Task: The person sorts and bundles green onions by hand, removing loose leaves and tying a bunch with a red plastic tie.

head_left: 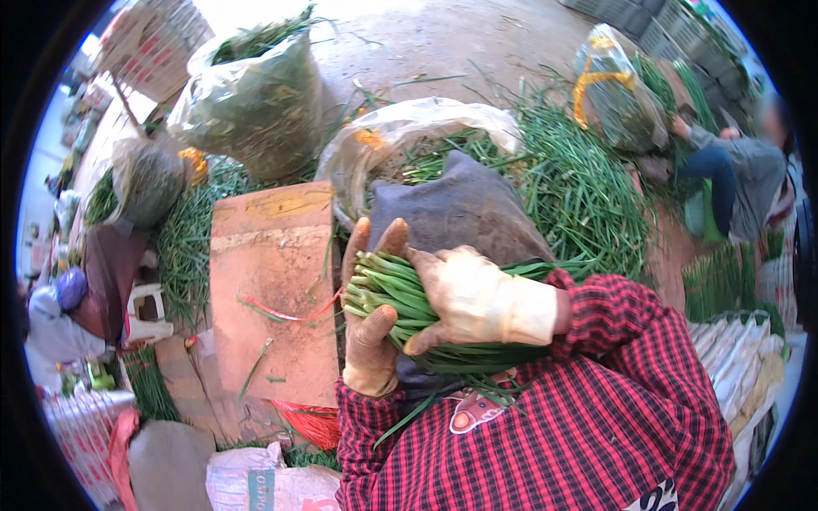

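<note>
A bundle of green stalks, slim, smooth and packed into a rounded sheaf, is held between two hands in stained, pale fabric gloves. I see it centrally from the head camera, just right of a flat, rectangular, scuffed brown board with a thin red strip across it. Beyond the hands lies a creased dark cloth over a wrinkled translucent plastic bag; loose green leaves heap beside it.

The bundle's long axis runs roughly left to right: pale cut ends point left, darker leaves trail right beneath the other wrist.

My left hand cradles the cut end, two fingers extended upright past the far side, thumb against the near side. My right hand is clamped over the top, fingers and thumb spread around the stalks.
</note>
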Available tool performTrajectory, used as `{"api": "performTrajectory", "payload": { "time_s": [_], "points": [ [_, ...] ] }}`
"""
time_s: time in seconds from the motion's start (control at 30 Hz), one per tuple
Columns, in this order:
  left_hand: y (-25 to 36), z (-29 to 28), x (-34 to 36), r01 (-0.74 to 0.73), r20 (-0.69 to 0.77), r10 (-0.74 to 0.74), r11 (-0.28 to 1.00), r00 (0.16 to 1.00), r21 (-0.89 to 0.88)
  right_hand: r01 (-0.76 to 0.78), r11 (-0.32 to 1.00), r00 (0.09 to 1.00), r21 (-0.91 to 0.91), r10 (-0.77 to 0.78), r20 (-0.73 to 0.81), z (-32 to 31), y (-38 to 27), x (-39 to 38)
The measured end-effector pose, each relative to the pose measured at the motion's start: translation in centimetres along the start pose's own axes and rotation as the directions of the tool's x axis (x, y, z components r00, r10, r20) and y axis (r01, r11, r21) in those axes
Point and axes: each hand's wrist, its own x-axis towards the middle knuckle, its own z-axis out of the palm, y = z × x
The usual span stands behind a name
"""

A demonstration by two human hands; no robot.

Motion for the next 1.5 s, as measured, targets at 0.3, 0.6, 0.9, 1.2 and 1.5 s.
{"api": "performTrajectory", "payload": {
  "time_s": [0.3,0.6,0.9,1.2,1.5],
  "points": [
    [1.7,-0.2,1.2,-0.097,-0.272,0.057,0.986,0.961,-0.137,0.004,0.989,0.887,0.149,-0.072,0.457,-3.6,7.7,-3.4],
    [7.0,-2.0,5.9,-0.234,-0.193,0.237,0.971,0.952,0.039,-0.546,0.823,0.817,-0.154,0.483,-0.315,-7.7,20.2,-10.3],
    [13.2,11.0,14.9,-0.198,0.006,0.231,0.822,0.973,0.533,0.364,0.775,0.254,-0.516,-0.616,-0.745,-15.0,-2.0,-4.1],
    [17.3,21.0,17.5,-0.653,0.386,0.594,0.335,0.706,0.679,0.028,0.996,0.947,-0.08,-0.052,-0.318,-2.2,13.6,-4.3],
    [0.4,19.6,7.2,-0.983,0.578,-0.796,-0.164,0.178,0.077,-0.024,0.906,0.892,0.422,0.21,-0.4,-3.9,16.2,-10.2]
  ]
}}
